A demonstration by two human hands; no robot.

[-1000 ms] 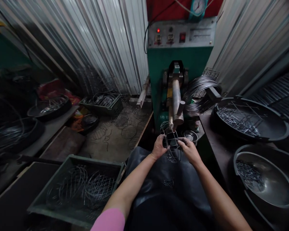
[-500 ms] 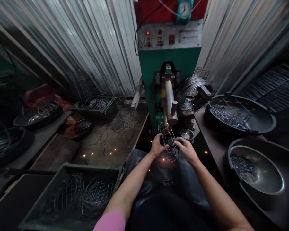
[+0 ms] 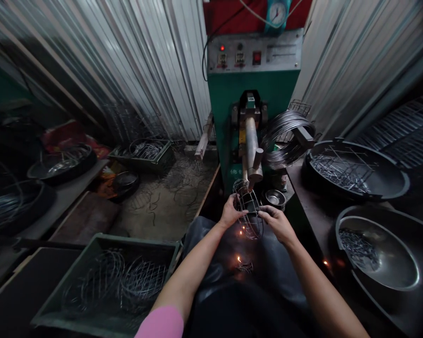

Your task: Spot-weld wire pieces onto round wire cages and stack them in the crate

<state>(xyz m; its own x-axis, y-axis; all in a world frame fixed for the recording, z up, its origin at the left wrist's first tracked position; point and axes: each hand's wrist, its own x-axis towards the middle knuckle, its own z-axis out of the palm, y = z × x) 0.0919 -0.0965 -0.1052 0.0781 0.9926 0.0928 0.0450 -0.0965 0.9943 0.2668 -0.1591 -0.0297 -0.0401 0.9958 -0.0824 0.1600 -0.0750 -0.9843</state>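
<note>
A round wire basket (image 3: 251, 224) is held between my two hands, just under the electrode arm (image 3: 253, 141) of a green spot welding machine (image 3: 221, 96). My left hand (image 3: 231, 211) has its fingers closed on the left side of the basket's wires. On the right side, my right hand (image 3: 275, 221) pinches the frame between thumb and fingers. The basket's upper rim touches or nearly touches the electrode tip; I cannot tell which. Sparks glow below the basket, over a dark apron (image 3: 215, 272) on my lap, where a few small wire bits (image 3: 246, 267) lie.
At lower left, a green crate (image 3: 102, 239) holds wire baskets. To the right are a black pan (image 3: 391, 180) of wire pieces and a metal bowl (image 3: 398, 258) of small parts. A wire coil (image 3: 285, 126) hangs beside the machine. Wire scraps litter the floor (image 3: 144, 220).
The view has shifted slightly, so the scene sits a little further right. The basket stays in both hands beneath the electrode. Sparks have scattered to other spots, off the left floor.
</note>
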